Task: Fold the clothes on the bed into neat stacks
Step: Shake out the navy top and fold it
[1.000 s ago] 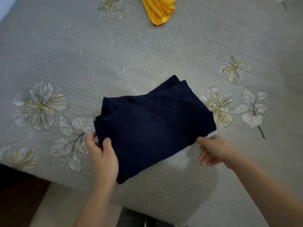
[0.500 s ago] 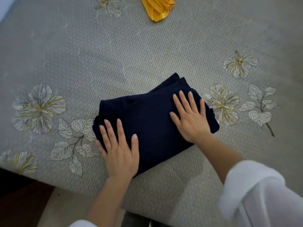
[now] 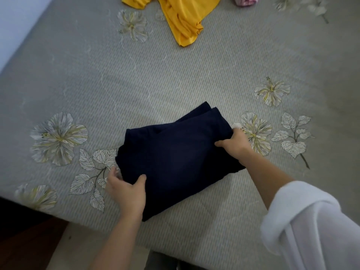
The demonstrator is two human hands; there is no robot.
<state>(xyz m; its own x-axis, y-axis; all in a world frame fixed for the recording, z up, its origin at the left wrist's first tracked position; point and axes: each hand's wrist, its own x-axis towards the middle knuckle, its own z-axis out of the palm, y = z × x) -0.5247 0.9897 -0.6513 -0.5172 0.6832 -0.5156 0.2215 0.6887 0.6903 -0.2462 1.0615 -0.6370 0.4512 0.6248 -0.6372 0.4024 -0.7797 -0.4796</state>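
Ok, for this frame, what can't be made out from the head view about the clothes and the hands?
- Navy garment: folded, so its type and layer count are hidden.
- Left hand and right hand: fingers tucked under the garment's edges, out of sight.
- Yellow garment: cut off by the top edge.
- Pink item: mostly cut off by the top edge, too little to identify.
- Bed: its far side lies beyond the frame.

My navy garment (image 3: 175, 152) is matt, soft cloth; the bed (image 3: 175, 75) cover is ribbed, quilted fabric; the yellow garment (image 3: 185, 18) looks smooth, faintly sheeny.
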